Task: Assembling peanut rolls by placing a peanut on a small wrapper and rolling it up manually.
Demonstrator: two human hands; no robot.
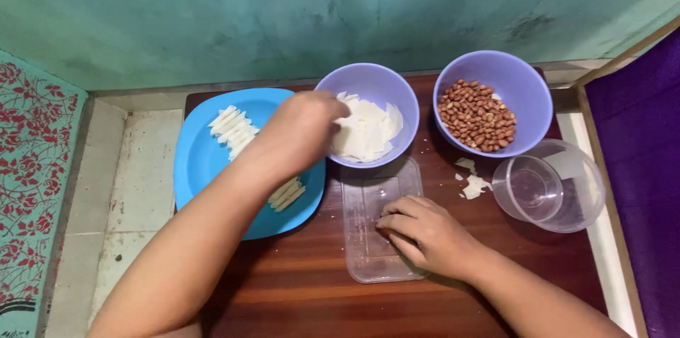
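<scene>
My left hand (301, 129) reaches over the rim of a lilac bowl (368, 77) filled with thin white sheets (368, 133); its fingers are on the sheets, and whether they hold one is hidden. Flat on a clear plastic lid (368, 196) on the dark wooden board (297, 281) rests my right hand (425, 232), fingers curled over something I cannot make out. To the left, a blue square plate (202, 161) carries several rolled white sticks (230, 125).
A second lilac bowl (528, 83) with peanuts (478, 115) stands at the back right. A clear round container (549, 186) sits right of the lid, with white scraps (471, 182) beside it. Green wall behind, tiled floor left, purple cloth (637, 168) right.
</scene>
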